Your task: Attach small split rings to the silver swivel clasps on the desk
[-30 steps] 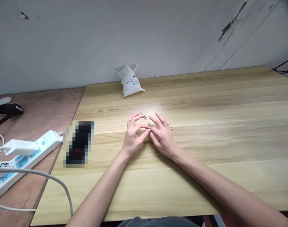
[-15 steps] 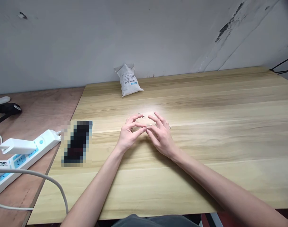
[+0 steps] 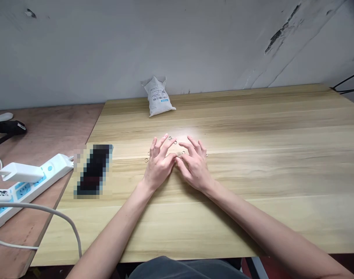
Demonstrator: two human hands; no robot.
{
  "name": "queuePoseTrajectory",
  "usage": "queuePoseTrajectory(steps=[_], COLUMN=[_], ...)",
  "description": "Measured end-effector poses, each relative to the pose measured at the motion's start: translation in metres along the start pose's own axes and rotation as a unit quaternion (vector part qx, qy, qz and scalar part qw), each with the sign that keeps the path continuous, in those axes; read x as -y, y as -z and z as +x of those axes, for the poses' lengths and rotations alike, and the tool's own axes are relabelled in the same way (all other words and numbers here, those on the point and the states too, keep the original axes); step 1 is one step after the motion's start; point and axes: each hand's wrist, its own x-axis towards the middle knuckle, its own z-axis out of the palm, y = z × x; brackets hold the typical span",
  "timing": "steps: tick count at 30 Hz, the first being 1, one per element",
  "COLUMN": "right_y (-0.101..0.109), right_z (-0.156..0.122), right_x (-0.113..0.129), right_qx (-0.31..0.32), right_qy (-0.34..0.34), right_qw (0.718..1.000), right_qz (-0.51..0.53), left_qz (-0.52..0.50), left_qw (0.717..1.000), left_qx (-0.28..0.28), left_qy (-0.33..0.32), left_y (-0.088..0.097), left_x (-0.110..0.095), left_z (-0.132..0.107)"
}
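My left hand (image 3: 161,166) pinches with thumb and forefinger, its other fingers raised and spread. Facing it, my right hand (image 3: 195,166) also has thumb and forefinger closed, and the fingertips of both hands meet. Between them shows a sliver of a small metal ring (image 3: 180,157), mostly hidden by the fingers. Around the hands, several similar rings lie on the table: one ring (image 3: 146,160) left of my left hand, another ring (image 3: 170,138) beyond its fingertips, a ring (image 3: 183,152) between the hands, and a partly covered ring (image 3: 206,155) beside my right hand.
The wooden table (image 3: 281,155) reaches back to a grey wall. A white labelled packet (image 3: 159,99) stands near the wall. To the left are a pixelated dark phone-like slab (image 3: 95,170), a white power strip (image 3: 56,166) with plugs, and a looping grey cable (image 3: 57,214).
My left hand has turned more palm-down, its fingers lifting and spreading, and rings to its left now show. The fingertips still meet. The whole view has shifted slightly upward.
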Motion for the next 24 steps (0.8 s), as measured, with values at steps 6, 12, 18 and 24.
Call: queuePoseTrajectory(steps=[6, 12, 18, 24], right_y=[0.004, 0.007, 0.006, 0.003], right_z=[-0.002, -0.002, -0.001, -0.001], right_x=[0.003, 0.002, 0.000, -0.003], right_qx=[-0.015, 0.001, 0.007, 0.015], right_qy=[-0.007, -0.012, -0.028, -0.048], right_qw=[0.999, 0.997, 0.994, 0.990], right_qz=[0.033, 0.080, 0.101, 0.128], left_qz=[-0.115, -0.184, -0.166, -0.141], left_qw=[0.990, 0.980, 0.985, 0.989], left_qx=[-0.015, 0.012, -0.004, -0.013], left_qy=[0.081, 0.069, 0.048, 0.038], left_y=[0.003, 0.004, 0.005, 0.007], left_x=[0.005, 0.006, 0.012, 0.022], left_z=[0.000, 0.001, 0.002, 0.001])
